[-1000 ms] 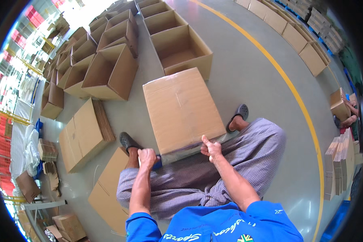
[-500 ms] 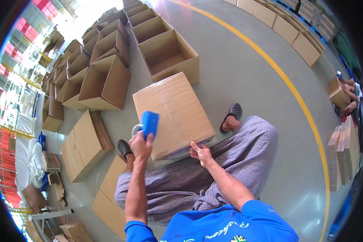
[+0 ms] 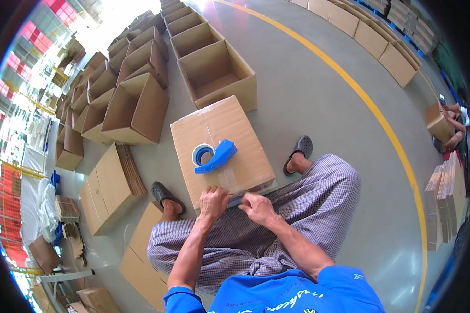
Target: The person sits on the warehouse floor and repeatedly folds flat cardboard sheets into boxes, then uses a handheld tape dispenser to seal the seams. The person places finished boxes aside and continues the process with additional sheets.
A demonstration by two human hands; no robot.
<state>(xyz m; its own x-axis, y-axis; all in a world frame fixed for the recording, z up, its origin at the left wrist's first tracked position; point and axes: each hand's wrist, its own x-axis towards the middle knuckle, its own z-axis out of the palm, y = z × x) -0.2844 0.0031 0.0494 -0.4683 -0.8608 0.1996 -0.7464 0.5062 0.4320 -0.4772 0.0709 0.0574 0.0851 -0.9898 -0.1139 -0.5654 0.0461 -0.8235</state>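
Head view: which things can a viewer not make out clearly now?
All in the head view:
Near side of the box: partly hidden by the left hand and right hand.
Anything inside the hands: covered by the hands themselves.
Other person: mostly cut off by the dark right rim.

I have the carton [image 3: 245,166] between 2 shoes [image 3: 165,194], with the tape dispenser [image 3: 219,159] on top. At its near edge sit the left hand [image 3: 214,202] and, to the right, the right hand [image 3: 258,207]. Beyond the carton I see a row of open boxes [image 3: 219,73]. Left lies a cardboard stack [image 3: 110,182], a cardboard sheet [image 3: 141,263] on its near side. Right, past the floor line [image 3: 375,107], stand folded cartons [image 3: 441,201].
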